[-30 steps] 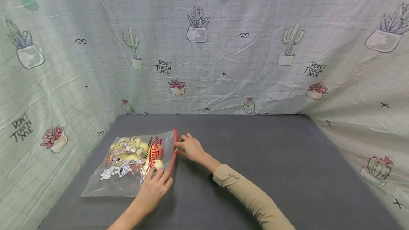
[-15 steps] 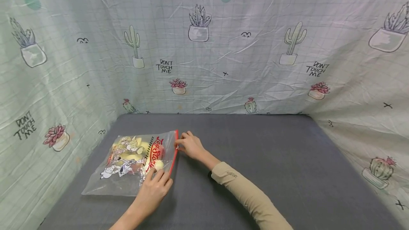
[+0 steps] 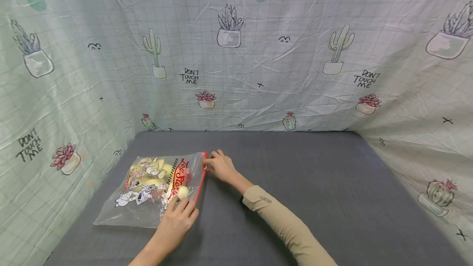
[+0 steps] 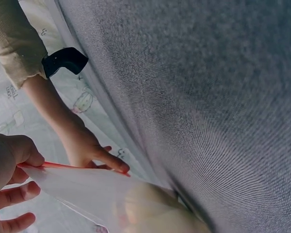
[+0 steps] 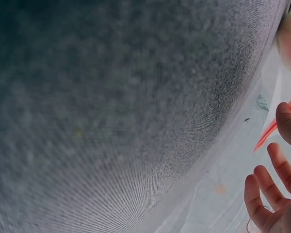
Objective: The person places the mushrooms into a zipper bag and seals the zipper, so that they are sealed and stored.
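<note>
A clear zip bag (image 3: 148,188) with cartoon print and pale yellow pieces inside lies flat on the left of the grey table (image 3: 295,167). Its red zip strip (image 3: 200,180) runs along the bag's right edge. My left hand (image 3: 181,203) pinches the near end of that edge; the left wrist view shows the thumb and fingers of the left hand (image 4: 12,165) closed on the red strip (image 4: 63,166). My right hand (image 3: 207,166) pinches the strip's far end. In the right wrist view, the right hand's curled fingertips (image 5: 281,165) sit beside the red strip (image 5: 276,124).
Cactus-print cloth (image 3: 258,73) walls in the table at the back, left and right. My right arm wears a beige sleeve (image 3: 288,225) and a black wrist strap (image 4: 63,60). Bare grey tabletop stretches right of the bag.
My right hand has slid a little toward the far end of the red strip. The left hand and the bag have stayed in place.
</note>
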